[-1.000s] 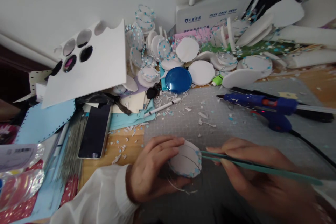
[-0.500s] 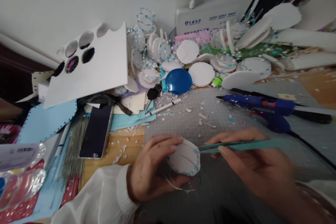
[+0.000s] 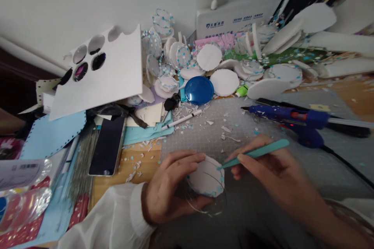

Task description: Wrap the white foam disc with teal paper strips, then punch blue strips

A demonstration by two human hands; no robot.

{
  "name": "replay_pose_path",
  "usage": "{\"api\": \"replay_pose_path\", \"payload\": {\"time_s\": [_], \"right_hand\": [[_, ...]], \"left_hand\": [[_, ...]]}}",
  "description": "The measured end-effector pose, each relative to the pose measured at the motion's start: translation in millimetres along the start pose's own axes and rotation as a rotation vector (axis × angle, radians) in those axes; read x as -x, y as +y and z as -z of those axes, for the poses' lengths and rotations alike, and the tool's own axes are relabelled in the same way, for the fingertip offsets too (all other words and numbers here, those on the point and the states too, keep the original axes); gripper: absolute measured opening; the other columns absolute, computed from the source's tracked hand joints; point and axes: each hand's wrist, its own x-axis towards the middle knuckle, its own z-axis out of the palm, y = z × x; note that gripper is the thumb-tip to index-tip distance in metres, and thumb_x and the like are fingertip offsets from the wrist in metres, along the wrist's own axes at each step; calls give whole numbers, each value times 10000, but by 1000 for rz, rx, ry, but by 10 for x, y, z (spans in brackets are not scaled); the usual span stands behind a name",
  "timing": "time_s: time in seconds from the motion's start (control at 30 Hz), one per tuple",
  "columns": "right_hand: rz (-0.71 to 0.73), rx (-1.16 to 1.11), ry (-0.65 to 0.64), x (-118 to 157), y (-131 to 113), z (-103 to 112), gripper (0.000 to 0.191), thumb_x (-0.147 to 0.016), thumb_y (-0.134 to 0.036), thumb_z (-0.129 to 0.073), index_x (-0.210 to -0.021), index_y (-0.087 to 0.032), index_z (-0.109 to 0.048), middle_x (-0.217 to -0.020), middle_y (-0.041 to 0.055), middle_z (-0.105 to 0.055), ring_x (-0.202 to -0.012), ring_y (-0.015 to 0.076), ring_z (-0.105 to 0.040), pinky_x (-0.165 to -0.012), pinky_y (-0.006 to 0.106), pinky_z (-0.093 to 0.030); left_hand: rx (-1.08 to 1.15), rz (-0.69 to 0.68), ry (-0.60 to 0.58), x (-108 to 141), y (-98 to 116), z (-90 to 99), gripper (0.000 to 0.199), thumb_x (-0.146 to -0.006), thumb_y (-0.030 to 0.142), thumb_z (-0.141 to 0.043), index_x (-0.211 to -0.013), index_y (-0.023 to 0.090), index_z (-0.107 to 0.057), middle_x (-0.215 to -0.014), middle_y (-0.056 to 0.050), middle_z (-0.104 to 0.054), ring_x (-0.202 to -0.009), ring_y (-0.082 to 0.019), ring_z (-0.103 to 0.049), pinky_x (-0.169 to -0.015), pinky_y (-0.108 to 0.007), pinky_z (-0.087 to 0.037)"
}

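A white foam disc (image 3: 205,176) with small blue and white bits along its rim is gripped at its left side by my left hand (image 3: 172,184). Thin wire loops (image 3: 201,211) hang out below the disc, near my left thumb. My right hand (image 3: 271,171) is closed around turquoise tweezers (image 3: 257,153), whose tip touches the disc's upper right rim beside a blue bit. Whether the tips pinch anything is too small to tell. Under both hands lies a grey cutting mat (image 3: 198,140).
A blue glue gun (image 3: 289,116) with its cord lies at right. Behind the mat stand several white foam discs (image 3: 224,82) and a blue round lid (image 3: 199,90). To the left are a phone (image 3: 107,146) and a white board with holes (image 3: 102,81). Scraps litter the mat.
The tweezers have swung so their back end points up, and the blur on my right hand is mostly gone. My left hand and the disc have barely moved.
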Motion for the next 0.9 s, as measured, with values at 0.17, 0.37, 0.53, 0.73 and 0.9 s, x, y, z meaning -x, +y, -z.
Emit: {"api": "replay_pose_path", "payload": {"time_s": [0.17, 0.37, 0.53, 0.73, 0.9], "right_hand": [[-102, -87, -30, -11, 2, 8, 105, -833, -296, -657, -762, -242, -601, -648, -19, -661, -551, 115, -658, -517, 201, -564], [-240, -208, -56, -17, 45, 26, 164, -813, -354, -690, -763, -231, -595, -666, -20, -647, -571, 114, -642, -527, 213, -547], [-356, -398, -20, -47, 81, 52, 178, -788, -367, -726, -786, -236, -607, -668, -24, -663, -588, 102, -643, -560, 197, -540], [-226, -426, 130, -136, 56, 70, 200, -748, -374, -757, -757, -216, -636, -704, -19, -630, -627, 100, -631, -572, 194, -546], [-26, -228, 164, -146, 97, 99, 163, -781, -353, -723, -817, -236, -615, -804, 12, -688, -649, 141, -668, -614, 281, -590]], "left_hand": [[24, 0, 9, -13, 13, 12, 771, -721, 269, -817, -1349, 154, -385, -1229, -150, -623, -1154, -228, -572, -986, -359, -486], [72, 40, 3, 14, -6, 0, 847, -692, 261, -838, -1383, 172, -357, -1254, -139, -606, -1163, -241, -570, -1000, -375, -478], [82, 78, 47, 12, -19, -9, 842, -695, 286, -834, -1382, 194, -356, -1242, -135, -606, -1130, -252, -595, -961, -388, -505], [24, 127, 80, 38, -17, -11, 813, -701, 322, -818, -1369, 221, -366, -1227, -135, -597, -1118, -279, -605, -923, -424, -531], [-70, 257, 65, 90, -24, -29, 801, -672, 314, -823, -1336, 228, -384, -1187, -124, -596, -1069, -289, -623, -869, -419, -553]]}}
